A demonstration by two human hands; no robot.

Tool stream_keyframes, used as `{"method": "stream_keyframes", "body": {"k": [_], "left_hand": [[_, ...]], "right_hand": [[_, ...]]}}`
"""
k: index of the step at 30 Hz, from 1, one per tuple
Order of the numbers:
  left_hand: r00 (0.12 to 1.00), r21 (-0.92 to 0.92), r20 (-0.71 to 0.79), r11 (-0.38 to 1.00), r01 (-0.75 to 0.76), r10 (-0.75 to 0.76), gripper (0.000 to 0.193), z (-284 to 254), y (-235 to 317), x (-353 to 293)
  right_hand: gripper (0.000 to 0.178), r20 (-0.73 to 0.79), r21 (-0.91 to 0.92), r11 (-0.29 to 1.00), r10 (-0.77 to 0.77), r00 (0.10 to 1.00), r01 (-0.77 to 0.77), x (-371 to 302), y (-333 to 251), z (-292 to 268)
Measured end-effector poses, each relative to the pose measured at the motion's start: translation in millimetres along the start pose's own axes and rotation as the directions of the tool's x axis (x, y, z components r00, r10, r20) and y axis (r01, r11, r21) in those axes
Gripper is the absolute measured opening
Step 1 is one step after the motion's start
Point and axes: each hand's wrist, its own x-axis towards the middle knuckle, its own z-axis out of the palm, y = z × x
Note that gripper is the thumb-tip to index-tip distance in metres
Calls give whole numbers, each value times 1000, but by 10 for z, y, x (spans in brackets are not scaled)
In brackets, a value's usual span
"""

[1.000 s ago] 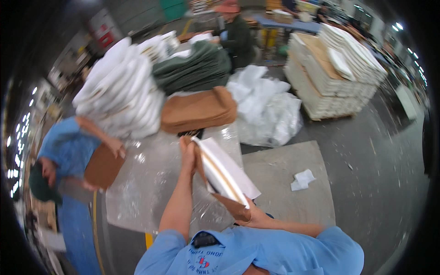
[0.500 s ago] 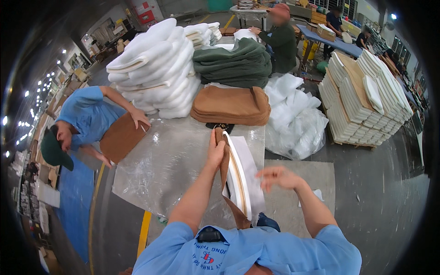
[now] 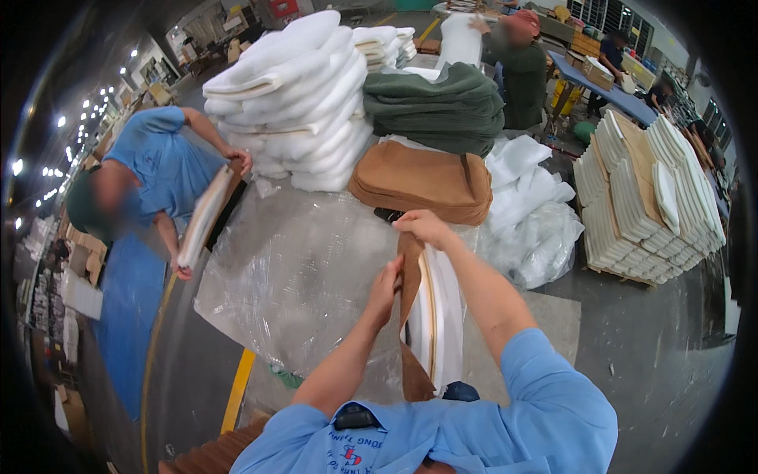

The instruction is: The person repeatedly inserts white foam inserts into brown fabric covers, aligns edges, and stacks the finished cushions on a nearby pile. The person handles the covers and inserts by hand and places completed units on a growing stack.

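A brown fabric cushion cover (image 3: 412, 288) stands on edge in front of me, its long opening showing white padding (image 3: 447, 324) and a narrow tan strip along the edge. My right hand (image 3: 426, 227) is closed over the cover's far end, fingers bent around the fabric. Lower down on its left side, my left hand (image 3: 385, 291) grips the brown fabric, with some fingertips hidden. Just beyond my hands lies a stack of brown covers (image 3: 418, 180), with a small black item (image 3: 387, 214) at its near edge.
The table (image 3: 276, 268) is covered in clear plastic. Tall white padding (image 3: 292, 103) and folded dark green fabric (image 3: 434, 110) stand behind. White padding in plastic bags (image 3: 537, 229) and a pallet of layered panels (image 3: 647, 201) are right. At left, a co-worker (image 3: 162, 170) holds another padded cushion.
My right hand has gone from open beside the padding to gripping the cover's far end. My left hand has slid down the cover's side. The co-worker at left has turned their piece on edge.
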Motion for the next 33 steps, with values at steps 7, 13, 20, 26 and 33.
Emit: {"method": "stream_keyframes", "body": {"k": [7, 13, 20, 26, 33], "left_hand": [[697, -40, -183, 714, 699, -693, 61, -392, -621, -1824], [848, -335, -422, 924, 184, -321, 52, -828, -607, -1794], [804, 478, -460, 868, -134, 378, 45, -828, 367, -1740], [799, 328, -515, 933, -150, 310, 55, -1100, -75, -1815], [851, 87, -491, 983, -164, 185, 55, -1109, -162, -1904]], "right_hand": [[33, -149, 14, 981, 194, 970, -195, -529, 626, -875], [36, -247, 310, 945, 182, 952, -101, -1128, 886, -1039], [67, -384, 414, 902, 49, 922, 124, -1584, 1066, -449], [67, -464, 463, 854, 8, 886, 235, -1664, 1327, -219], [36, -306, 457, 883, 44, 951, 107, -1935, 1451, -309]]}}
